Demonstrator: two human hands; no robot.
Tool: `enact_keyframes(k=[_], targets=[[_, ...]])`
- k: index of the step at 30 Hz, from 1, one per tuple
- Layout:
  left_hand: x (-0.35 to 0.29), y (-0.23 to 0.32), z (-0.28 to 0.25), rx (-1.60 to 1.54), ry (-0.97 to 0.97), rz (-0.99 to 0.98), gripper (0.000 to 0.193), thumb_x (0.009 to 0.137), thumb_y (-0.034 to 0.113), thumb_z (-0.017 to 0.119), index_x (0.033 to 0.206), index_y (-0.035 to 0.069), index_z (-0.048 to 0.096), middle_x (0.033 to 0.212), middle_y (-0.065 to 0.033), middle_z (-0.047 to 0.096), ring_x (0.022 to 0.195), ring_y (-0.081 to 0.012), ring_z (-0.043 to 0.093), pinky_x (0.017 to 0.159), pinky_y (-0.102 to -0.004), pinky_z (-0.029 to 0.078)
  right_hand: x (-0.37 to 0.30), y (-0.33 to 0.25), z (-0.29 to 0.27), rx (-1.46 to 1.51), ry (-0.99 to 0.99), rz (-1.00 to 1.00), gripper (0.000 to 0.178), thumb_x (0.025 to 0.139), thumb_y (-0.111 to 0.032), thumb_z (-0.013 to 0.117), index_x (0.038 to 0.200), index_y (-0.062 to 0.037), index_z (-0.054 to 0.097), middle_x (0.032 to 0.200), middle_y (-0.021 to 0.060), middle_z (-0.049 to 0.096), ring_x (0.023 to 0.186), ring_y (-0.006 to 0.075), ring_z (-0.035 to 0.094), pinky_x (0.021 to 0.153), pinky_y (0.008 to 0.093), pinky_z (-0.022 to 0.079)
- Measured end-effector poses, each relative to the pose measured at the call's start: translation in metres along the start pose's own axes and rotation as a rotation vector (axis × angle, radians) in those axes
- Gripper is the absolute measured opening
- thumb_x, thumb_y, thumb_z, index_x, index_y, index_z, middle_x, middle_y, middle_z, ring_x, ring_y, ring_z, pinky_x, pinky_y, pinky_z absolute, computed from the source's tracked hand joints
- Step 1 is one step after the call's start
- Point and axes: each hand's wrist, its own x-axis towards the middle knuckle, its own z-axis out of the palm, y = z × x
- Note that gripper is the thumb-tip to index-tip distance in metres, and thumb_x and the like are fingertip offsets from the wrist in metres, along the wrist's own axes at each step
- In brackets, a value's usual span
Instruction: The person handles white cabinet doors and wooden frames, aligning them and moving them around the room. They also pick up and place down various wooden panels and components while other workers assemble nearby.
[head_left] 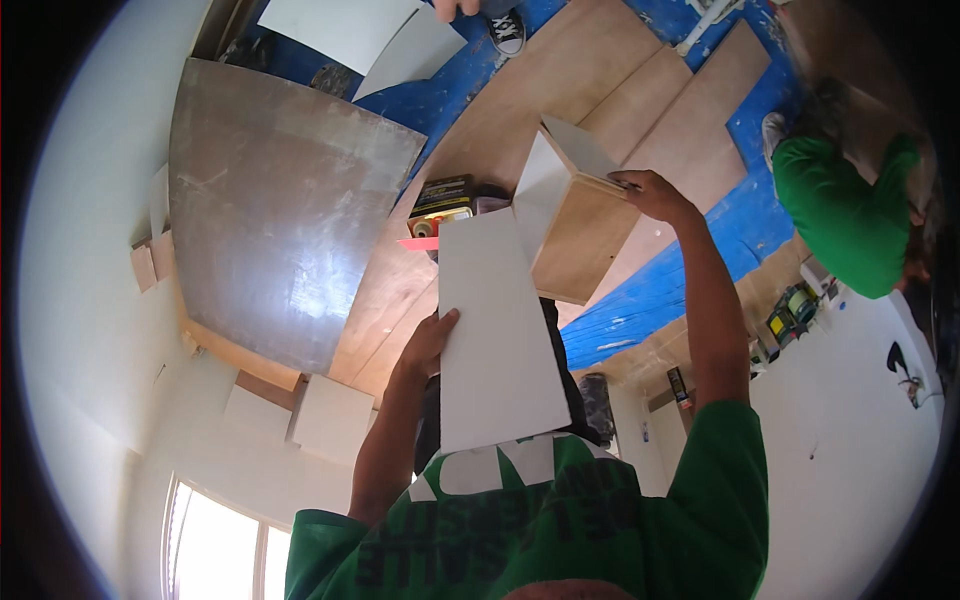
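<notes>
A long white panel (500,340) stretches from my chest away over my legs. My left hand (430,340) grips its left edge, thumb on the white face and the other fingers hidden beneath. Past its far right corner stands a box-like piece of joined boards (575,240), with white faces and a bare plywood side. My right hand (655,195) pinches the right corner of that piece, fingers closed on its edge. Whether the white panel touches the joined boards, I cannot tell.
Beyond the panel sit a dark box (445,188) and a pink-red strip (418,243). A large grey-brown board (290,210) lies left; plywood sheets (600,60) cover blue sheeting (735,235). Another person in a green shirt (840,210) crouches right, near a green power tool (795,312).
</notes>
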Motion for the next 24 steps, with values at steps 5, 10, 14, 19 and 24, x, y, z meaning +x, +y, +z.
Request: enact_keyframes(k=[5, 10, 14, 19, 24], targets=[[0.003, 0.014, 0.020, 0.021, 0.017, 0.025, 0.045, 0.098, 0.022, 0.045, 0.127, -0.013, 0.039, 0.116, -0.0214, 0.056, 0.100, -0.0285, 0.061, 0.085, -0.0378, 0.053, -0.012, 0.001, 0.018, -0.026, 0.179, -0.116, 0.037, 0.088, -0.003, 0.049, 0.124, -0.0041, 0.056, 0.117, 0.0159, 0.062, 0.105, 0.0233, 0.060, 0.093, 0.0303, 0.043], [0.002, 0.008, 0.028, -0.028, -0.034, 0.103, 0.044, 0.098, 0.022, 0.045, 0.126, -0.012, 0.040, 0.116, -0.0206, 0.056, 0.098, -0.0285, 0.062, 0.082, -0.0376, 0.055, 0.002, 0.010, 0.018, -0.151, 0.197, -0.131, 0.038, 0.086, -0.001, 0.046, 0.123, -0.0037, 0.056, 0.115, 0.0150, 0.063, 0.105, 0.0229, 0.059, 0.092, 0.0312, 0.043], [-0.007, 0.000, 0.011, -0.026, -0.081, 0.080, 0.046, 0.098, 0.022, 0.045, 0.128, -0.012, 0.038, 0.118, -0.0211, 0.055, 0.100, -0.0285, 0.061, 0.084, -0.0377, 0.054, 0.001, 0.004, 0.000, -0.198, 0.031, -0.109, 0.039, 0.086, -0.001, 0.046, 0.123, -0.0034, 0.056, 0.112, 0.0149, 0.063, 0.102, 0.0222, 0.060, 0.091, 0.0302, 0.043], [-0.015, -0.013, -0.010, -0.015, -0.031, 0.140, 0.047, 0.098, 0.022, 0.045, 0.129, -0.012, 0.038, 0.119, -0.0224, 0.054, 0.102, -0.0292, 0.061, 0.084, -0.0385, 0.054, 0.002, -0.004, 0.011, -0.198, 0.098, -0.114, 0.040, 0.085, 0.001, 0.045, 0.123, -0.0037, 0.056, 0.110, 0.0163, 0.064, 0.101, 0.0239, 0.061, 0.089, 0.0305, 0.044], [-0.008, -0.023, -0.031, -0.076, -0.054, 0.154, 0.046, 0.097, 0.021, 0.047, 0.128, -0.012, 0.039, 0.120, -0.0227, 0.054, 0.104, -0.0305, 0.060, 0.087, -0.0404, 0.053, -0.017, -0.033, 0.023, -0.353, 0.295, -0.114, 0.034, 0.087, -0.003, 0.045, 0.118, -0.0071, 0.059, 0.108, 0.0208, 0.063, 0.101, 0.0366, 0.059, 0.087, 0.0404, 0.047]])
